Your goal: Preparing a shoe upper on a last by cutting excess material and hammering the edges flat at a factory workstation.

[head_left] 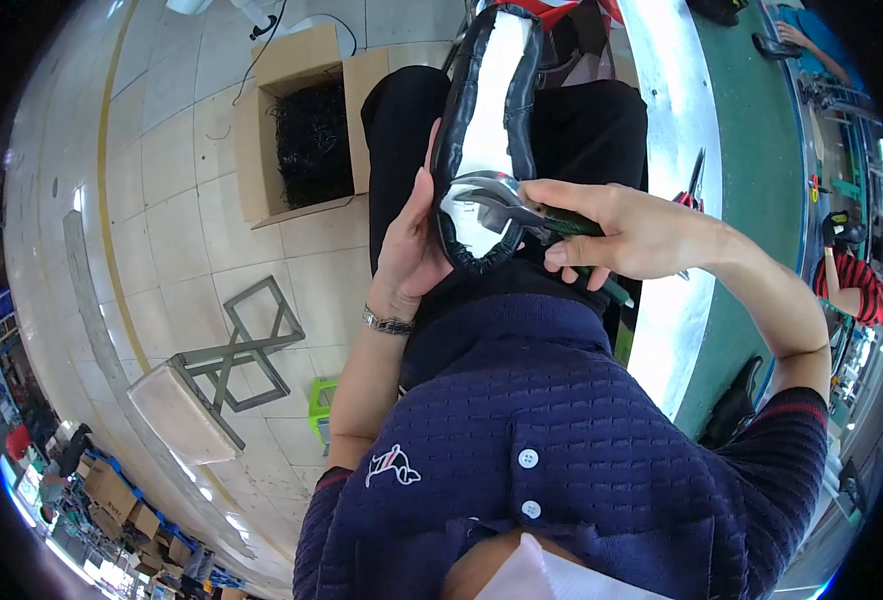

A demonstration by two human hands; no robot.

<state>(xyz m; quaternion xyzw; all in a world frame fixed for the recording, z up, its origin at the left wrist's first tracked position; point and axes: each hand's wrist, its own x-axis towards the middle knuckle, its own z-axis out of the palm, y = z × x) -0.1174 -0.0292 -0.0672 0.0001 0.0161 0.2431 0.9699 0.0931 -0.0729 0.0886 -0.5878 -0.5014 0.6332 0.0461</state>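
A black shoe upper, its edge folded over a white sole board (488,115), lies bottom up across my lap, with the rounded end nearest me. My left hand (411,240) supports it from the left side, fingers mostly hidden beneath and behind it. In my right hand (621,232) is a pair of pincers (501,200) with dark green handles, my fingers wrapped round them. The metal jaws rest over the white board near the rounded end. Whether they grip any material cannot be made out.
An open cardboard box (251,165) of black scraps stands on the tiled floor at left. Below it are a folding stool (186,405) and a green plastic stool (321,400). Right of my legs runs a shiny metal ledge (676,90), beside a green belt (761,190) carrying black shoes.
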